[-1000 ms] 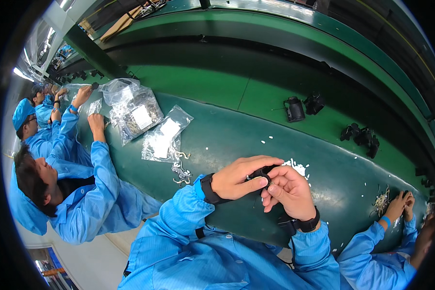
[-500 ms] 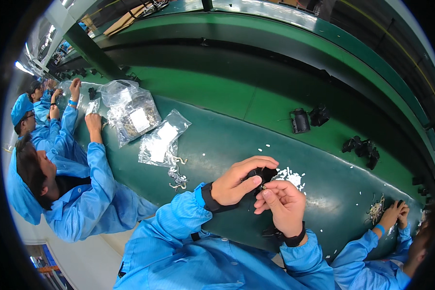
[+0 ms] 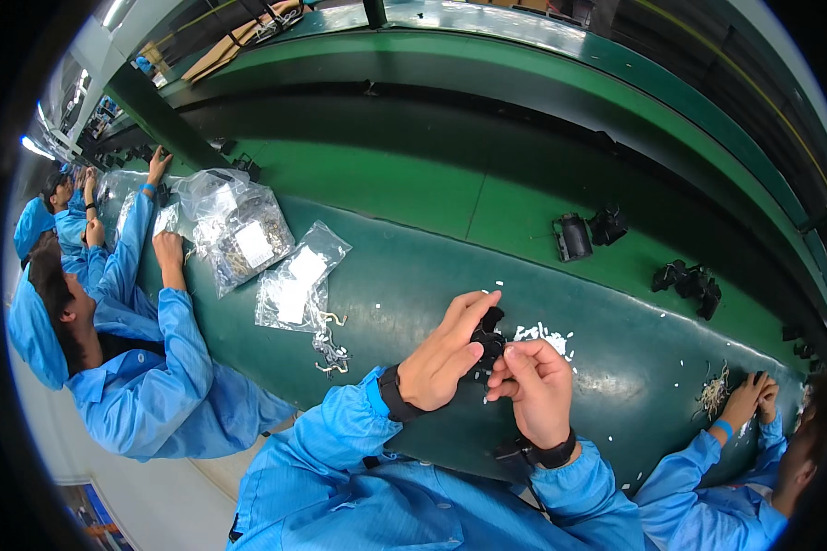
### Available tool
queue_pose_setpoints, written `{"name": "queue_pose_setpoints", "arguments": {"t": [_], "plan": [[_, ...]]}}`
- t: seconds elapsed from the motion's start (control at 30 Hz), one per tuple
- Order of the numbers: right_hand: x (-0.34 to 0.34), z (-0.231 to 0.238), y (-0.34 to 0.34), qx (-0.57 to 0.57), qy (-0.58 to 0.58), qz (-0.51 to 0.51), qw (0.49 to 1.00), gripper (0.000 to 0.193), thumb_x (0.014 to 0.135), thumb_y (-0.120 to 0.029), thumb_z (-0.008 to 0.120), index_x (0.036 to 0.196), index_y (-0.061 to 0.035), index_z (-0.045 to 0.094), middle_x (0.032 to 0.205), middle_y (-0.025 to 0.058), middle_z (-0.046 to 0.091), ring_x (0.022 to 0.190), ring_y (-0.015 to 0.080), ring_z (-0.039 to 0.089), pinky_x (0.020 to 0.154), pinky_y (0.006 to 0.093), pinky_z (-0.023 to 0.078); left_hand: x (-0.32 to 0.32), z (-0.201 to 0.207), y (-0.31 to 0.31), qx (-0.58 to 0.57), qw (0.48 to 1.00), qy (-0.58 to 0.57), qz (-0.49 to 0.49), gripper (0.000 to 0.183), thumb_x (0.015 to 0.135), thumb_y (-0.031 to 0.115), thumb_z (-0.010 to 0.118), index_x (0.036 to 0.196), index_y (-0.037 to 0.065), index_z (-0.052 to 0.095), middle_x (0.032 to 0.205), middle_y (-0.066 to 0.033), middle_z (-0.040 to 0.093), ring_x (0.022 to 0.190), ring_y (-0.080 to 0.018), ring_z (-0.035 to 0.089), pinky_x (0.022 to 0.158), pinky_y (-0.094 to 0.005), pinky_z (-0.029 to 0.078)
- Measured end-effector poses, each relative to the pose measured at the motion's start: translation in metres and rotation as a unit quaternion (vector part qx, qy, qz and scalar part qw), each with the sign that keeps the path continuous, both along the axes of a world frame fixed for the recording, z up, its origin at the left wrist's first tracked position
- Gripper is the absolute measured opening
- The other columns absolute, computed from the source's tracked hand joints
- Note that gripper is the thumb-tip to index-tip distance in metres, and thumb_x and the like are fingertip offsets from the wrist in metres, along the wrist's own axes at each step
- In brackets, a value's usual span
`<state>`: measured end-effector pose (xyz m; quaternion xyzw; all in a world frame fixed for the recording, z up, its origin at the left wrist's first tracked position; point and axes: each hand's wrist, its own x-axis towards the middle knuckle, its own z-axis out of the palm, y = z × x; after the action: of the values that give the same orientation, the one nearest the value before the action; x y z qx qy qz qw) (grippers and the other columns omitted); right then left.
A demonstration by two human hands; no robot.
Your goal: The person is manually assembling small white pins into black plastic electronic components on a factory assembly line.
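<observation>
In front of me, over the green tabletop, my left hand point(image 3: 437, 365) grips a small black plastic part point(image 3: 490, 343) between its thumb and straightened fingers. From the right, my right hand point(image 3: 538, 386) meets the part's edge, thumb and fingertips pinched together. Whatever sits in that pinch is too small to make out. Just beyond my right fingers lies a loose pile of small white pieces point(image 3: 547, 339). Another dark object point(image 3: 513, 452) is on the table below my right wrist, partly covered by my sleeve.
To the left lie a clear bag of small parts point(image 3: 253, 234), a flatter bag with a white label point(image 3: 294, 289) and several short wires point(image 3: 331, 353). Black housings point(image 3: 572, 237) stand on the green belt beyond. Co-workers sit at left and right; one handles parts near a wire bundle point(image 3: 713, 395).
My left fingers have straightened and lifted, so more of the black part shows. Both hands have shifted slightly left, with the right one still pinched at the part.
</observation>
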<state>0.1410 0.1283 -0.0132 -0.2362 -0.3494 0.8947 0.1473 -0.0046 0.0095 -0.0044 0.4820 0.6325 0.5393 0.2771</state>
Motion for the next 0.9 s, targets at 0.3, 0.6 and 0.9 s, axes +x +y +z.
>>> {"name": "queue_pose_setpoints", "arguments": {"t": [0.3, 0.6, 0.9], "plan": [[-0.005, 0.007, -0.001, 0.386, -0.071, -0.040, 0.919, 0.013, 0.089, -0.003, 0.075, 0.101, 0.0028, 0.073, 0.090, 0.0098, 0.072, 0.066, 0.0128, 0.067, 0.049, 0.0227, 0.053, 0.002, -0.003, -0.001, -0.022, 0.998, -0.017, 0.048, 0.074, 0.104, 0.047, 0.024, 0.153, -0.008, 0.026, 0.149, -0.0274, 0.032, 0.135, -0.0403, 0.039, 0.116, -0.0434, 0.027], [0.001, 0.006, 0.020, 0.063, -0.030, 0.084, 0.994, 0.011, 0.094, -0.005, 0.070, 0.101, 0.0029, 0.070, 0.086, 0.0114, 0.070, 0.068, 0.0150, 0.068, 0.050, 0.0244, 0.056, -0.003, 0.008, -0.004, 0.018, 0.999, 0.027, -0.002, 0.070, 0.097, 0.033, 0.050, 0.153, -0.003, 0.027, 0.146, -0.0288, 0.031, 0.131, -0.0454, 0.038, 0.113, -0.0478, 0.031], [-0.006, 0.005, 0.011, 0.379, -0.064, -0.011, 0.923, 0.011, 0.095, -0.004, 0.067, 0.100, 0.0045, 0.070, 0.086, 0.0098, 0.069, 0.071, 0.0129, 0.067, 0.053, 0.0245, 0.054, -0.010, 0.003, -0.006, -0.063, 0.991, 0.121, 0.016, 0.088, 0.087, 0.013, 0.073, 0.156, -0.001, 0.021, 0.148, -0.0245, 0.036, 0.135, -0.0391, 0.042, 0.115, -0.0408, 0.034]]}}
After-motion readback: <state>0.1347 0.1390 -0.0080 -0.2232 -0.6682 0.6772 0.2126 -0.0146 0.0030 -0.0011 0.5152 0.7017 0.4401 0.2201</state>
